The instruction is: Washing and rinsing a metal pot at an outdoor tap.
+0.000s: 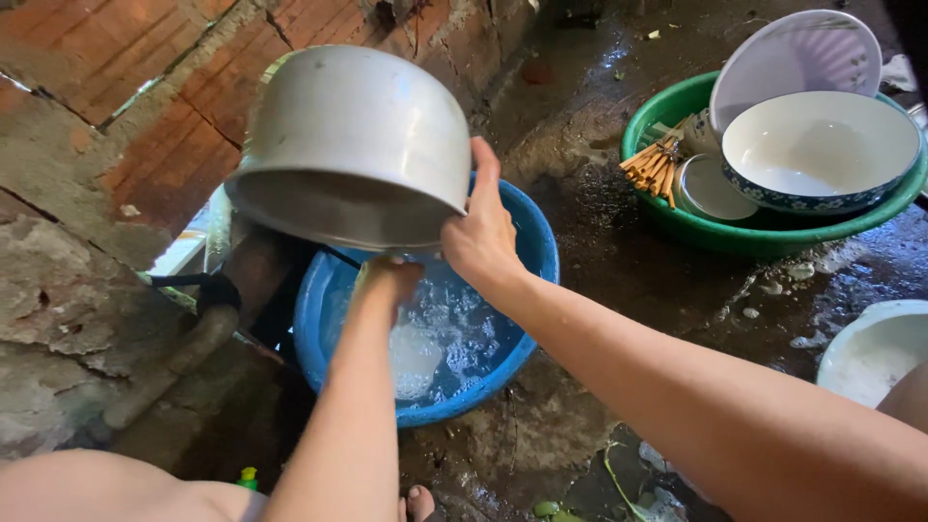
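While the right hand (480, 235) clamps the rim of the metal pot (353, 145), thumb outside and fingers hooked over the lip, the pot hangs tilted with its mouth facing down and toward the person, above the blue basin (536, 242). The left hand (387, 280) reaches up just under that mouth, partly hidden by the rim; whether its fingers are curled on something or spread flat I cannot tell.

Pot: thin-walled, dull silver, looks like aluminium, so probably light for its bulk and stiff, not fragile, though it could dent. It reads as wet and likely soapy, hence slippery. The rolled rim is the sure grip; the smooth domed wall offers nothing. A one-handed rim hold lets it swing, so a second hand inside would steady it.

Below the hands, the basin holds sudsy water. Off to the right of the right hand, well apart, a green basin (677, 222) carries a patterned bowl (822, 145), a pale plate (797, 53) and wooden chopsticks (657, 164). Wet concrete floor (619, 271), brick wall (116, 106) to the left.
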